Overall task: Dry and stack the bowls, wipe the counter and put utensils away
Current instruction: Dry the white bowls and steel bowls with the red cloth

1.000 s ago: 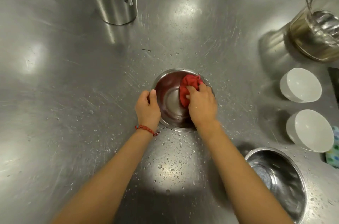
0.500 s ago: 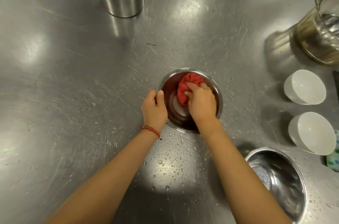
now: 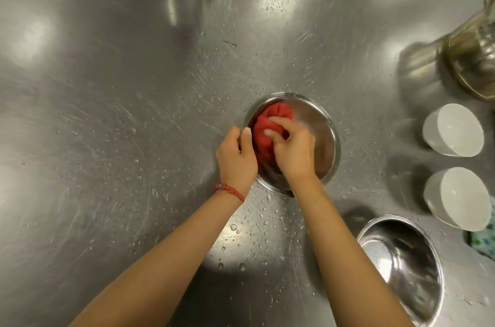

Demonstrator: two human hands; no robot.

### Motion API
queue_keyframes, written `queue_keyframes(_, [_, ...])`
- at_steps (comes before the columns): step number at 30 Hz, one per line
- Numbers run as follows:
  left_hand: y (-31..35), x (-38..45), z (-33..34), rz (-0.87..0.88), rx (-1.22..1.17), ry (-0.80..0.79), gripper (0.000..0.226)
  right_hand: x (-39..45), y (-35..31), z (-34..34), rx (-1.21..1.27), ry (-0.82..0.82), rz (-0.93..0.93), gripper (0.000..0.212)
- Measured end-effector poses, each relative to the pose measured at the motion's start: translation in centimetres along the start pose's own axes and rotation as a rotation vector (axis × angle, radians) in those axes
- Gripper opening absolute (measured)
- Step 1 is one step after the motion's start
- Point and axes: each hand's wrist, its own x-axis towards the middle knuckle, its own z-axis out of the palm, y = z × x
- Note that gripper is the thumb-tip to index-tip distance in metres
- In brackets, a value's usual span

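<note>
Steel bowl holds a red cloth, bunched under the right hand; left hand pinches its rim.

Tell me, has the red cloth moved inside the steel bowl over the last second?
Yes. The red cloth has slid from the far-right wall of the steel bowl to its left side, beside the left hand on the rim.

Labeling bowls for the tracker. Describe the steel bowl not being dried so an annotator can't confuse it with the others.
Start at the steel counter and go to its near right corner, beside the person's right forearm. The empty steel bowl sits there, just below two white bowls. Unlike the other steel bowl at centre, it holds no red cloth and no hand touches it.
</note>
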Motion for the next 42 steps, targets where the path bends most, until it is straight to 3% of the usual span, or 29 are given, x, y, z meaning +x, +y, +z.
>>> queue_keyframes(5, [0.0, 0.2, 0.0, -0.012, -0.051, 0.021, 0.047, 0.4, 1.7, -1.0, -0.254, 0.105, -0.003, 0.029])
queue_keyframes(9, [-0.2, 0.3, 0.0, -0.024, -0.058, 0.020, 0.045, -0.6, 1.8, -2.0, 0.137, 0.213, 0.018, 0.032])
queue_keyframes(12, [-0.2, -0.2, 0.3, -0.014, -0.069, 0.012, 0.046, 0.4, 0.3, -1.2, 0.226, 0.290, -0.038, 0.035])
queue_keyframes(21, [-0.5, -0.1, -0.1, 0.012, -0.051, -0.002, 0.044, 1.0, -1.5, 0.2, 0.011, -0.041, -0.284, 0.032])
queue_keyframes(29, [-0.5, 0.0, -0.1, 0.024, -0.063, 0.004, 0.046, 2.2, 0.7, -3.3, -0.319, 0.229, -0.002, 0.037])
queue_keyframes(35, [-0.2, -0.1, 0.2, -0.022, -0.111, 0.063, 0.046, -1.5, 3.3, -6.3, -0.295, 0.240, 0.123, 0.035])
queue_keyframes(42, [0.0, -0.7, 0.5, -0.061, -0.112, 0.106, 0.044, -6.9, 3.9, -5.8, -0.145, 0.236, 0.117, 0.032])
